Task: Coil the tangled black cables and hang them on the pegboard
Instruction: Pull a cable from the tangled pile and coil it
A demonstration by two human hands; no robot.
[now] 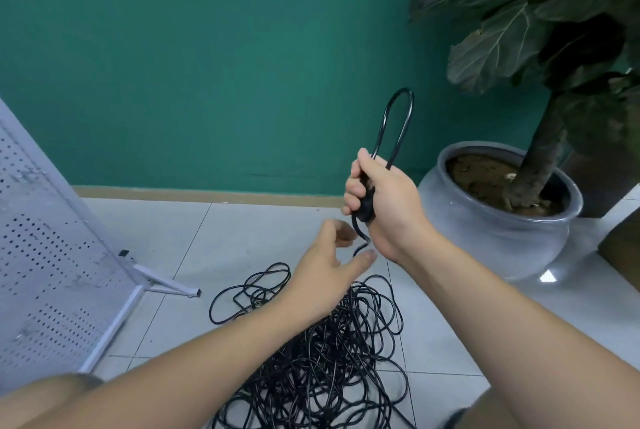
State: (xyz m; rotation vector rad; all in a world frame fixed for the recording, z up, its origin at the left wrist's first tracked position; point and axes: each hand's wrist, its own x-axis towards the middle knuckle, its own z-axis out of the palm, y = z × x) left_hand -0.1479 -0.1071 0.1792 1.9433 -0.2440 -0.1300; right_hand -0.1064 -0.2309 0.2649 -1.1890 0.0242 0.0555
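With our right hand [381,200] fisted around one cable loop [398,123] and our left hand [329,266] open and empty beneath, we risk tightening knots in the tangled pile [322,352] if we pull hard.

Right grip [375,200] fisted, raised; left grip [329,266] spread

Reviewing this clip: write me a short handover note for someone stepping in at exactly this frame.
Right hand: closed on one cable end, with a single tall loop standing up out of the fist.
Left hand: open, holding nothing, fingers spread just under the right fist near the strand hanging from it.
Tangled black cables: loose heap on the tiled floor between the forearms.
Pegboard: white, on its stand at the left; no cables show on the visible part.
Done: first loop formed.
Left: feed the remaining cable into coils, untangling as needed, then hang them on the pegboard.
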